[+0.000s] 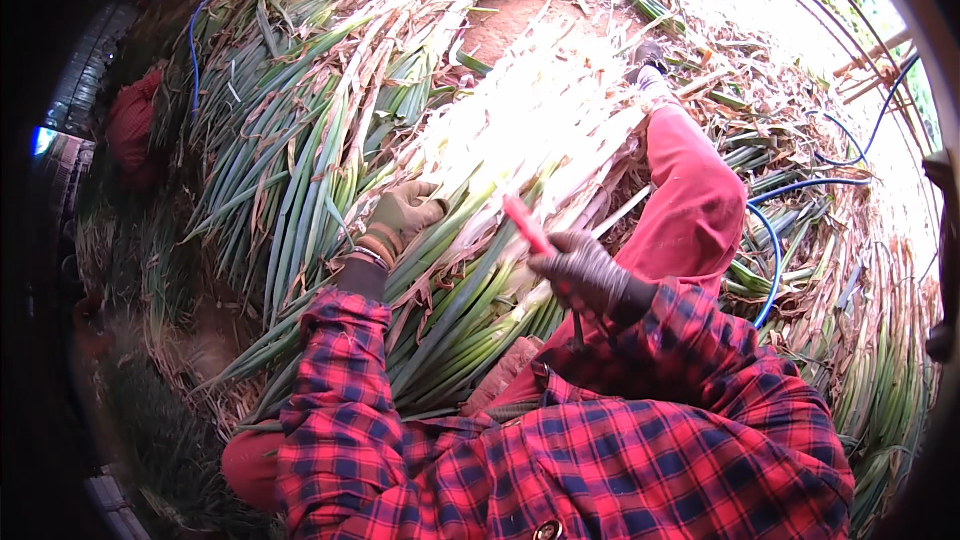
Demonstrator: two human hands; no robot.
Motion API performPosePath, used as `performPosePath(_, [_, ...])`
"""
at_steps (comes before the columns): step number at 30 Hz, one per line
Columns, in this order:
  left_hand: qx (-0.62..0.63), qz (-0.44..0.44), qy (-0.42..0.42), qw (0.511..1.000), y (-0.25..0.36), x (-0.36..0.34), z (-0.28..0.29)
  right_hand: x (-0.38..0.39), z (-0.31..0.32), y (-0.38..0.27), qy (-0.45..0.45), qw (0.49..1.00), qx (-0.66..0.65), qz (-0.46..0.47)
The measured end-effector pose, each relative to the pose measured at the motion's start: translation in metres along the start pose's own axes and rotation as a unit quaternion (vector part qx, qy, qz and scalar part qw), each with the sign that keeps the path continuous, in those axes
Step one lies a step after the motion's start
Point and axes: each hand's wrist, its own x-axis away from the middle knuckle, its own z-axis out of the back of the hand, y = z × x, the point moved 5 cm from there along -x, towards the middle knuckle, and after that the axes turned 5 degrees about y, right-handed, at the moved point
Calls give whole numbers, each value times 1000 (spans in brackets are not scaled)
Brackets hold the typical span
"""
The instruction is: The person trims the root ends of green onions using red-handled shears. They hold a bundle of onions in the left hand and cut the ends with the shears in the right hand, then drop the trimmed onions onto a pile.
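A thick layer of long green onions [450,325] lies across my lap and in front of me, dark green leaves toward me and pale stalks farther off. My left hand [402,218], in a brownish work glove, is closed on some of their leaves at the left side of the layer. In my right hand [588,275], also gloved, is a red stick-shaped tool [526,225]. Its tip points forward and left over the onions. The glove hides the tool's lower part, so I cannot tell its exact kind. Glare whitens the stalks beyond both hands.
More green onions [290,190] are piled at left, and others [880,360] lie at right. A blue hose [775,240] loops beside my bent right leg [690,180]. Dry husks [745,55] cover the ground ahead. A red sack-like bundle [133,125] stands far left.
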Motion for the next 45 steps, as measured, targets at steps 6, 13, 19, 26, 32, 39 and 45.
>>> performPosePath(6, [-28, 16, 28, 999, 1, -2, 3, 21, -20, 6, -47, 997, 65, 14])
performPosePath(13, [-74, 13, 76, 994, -8, -11, -1, 2, -8, 6, -18, 1000, 16, 4])
performPosePath(19, [-39, 23, 72, 996, -24, -15, 3, 8, -9, -6, -9, 999, 31, -14])
performPosePath(26, [-45, 25, 62, 997, -15, -12, -1, -70, 67, -38, 122, 988, -60, 71])
performPosePath(32, [-31, 12, 71, 997, -18, -9, 1, -109, 101, -51, 151, 987, -37, 50])
performPosePath(39, [-49, 13, 80, 996, -17, -11, -3, -147, 149, -64, 249, 954, -153, 67])
performPosePath(45, [-51, 3, 59, 997, -27, -16, -2, -142, 146, -67, 232, 959, -153, 62])
